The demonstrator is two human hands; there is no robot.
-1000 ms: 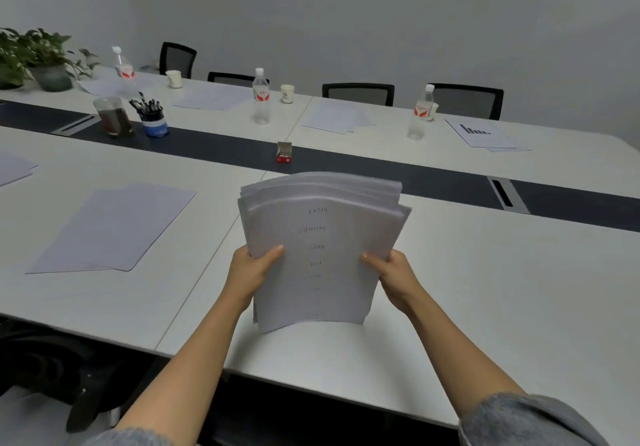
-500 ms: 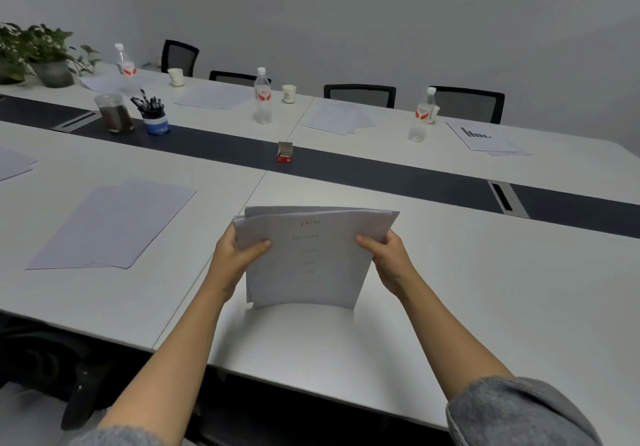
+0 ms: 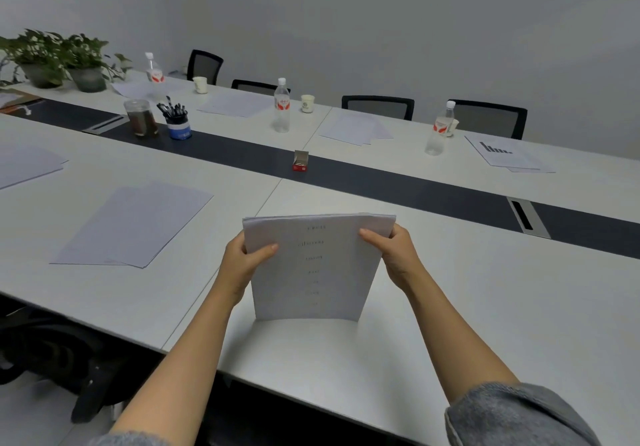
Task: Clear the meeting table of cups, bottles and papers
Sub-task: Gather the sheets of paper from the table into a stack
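A stack of white papers (image 3: 315,269) stands on its bottom edge on the white meeting table (image 3: 485,290), right in front of me. My left hand (image 3: 242,262) grips its left side and my right hand (image 3: 394,255) grips its right side near the top. More sheets (image 3: 131,224) lie flat to the left, another pile (image 3: 24,165) at the far left. Across the dark centre strip lie papers (image 3: 356,129), (image 3: 235,103) and a printed chart sheet (image 3: 505,153). Three water bottles (image 3: 281,106), (image 3: 439,130), (image 3: 154,71) and paper cups (image 3: 307,103), (image 3: 201,84) stand there.
On the dark strip stand a small red box (image 3: 300,161), a blue pen cup (image 3: 178,125) and a jar (image 3: 140,118). Potted plants (image 3: 62,61) sit at the far left. Black chairs (image 3: 377,106) line the far side; a chair base (image 3: 52,359) is under the near edge.
Both hands lowered the paper stack from mid-air until its bottom edge met the table, and the fanned sheets are squared together. The view shifted slightly.
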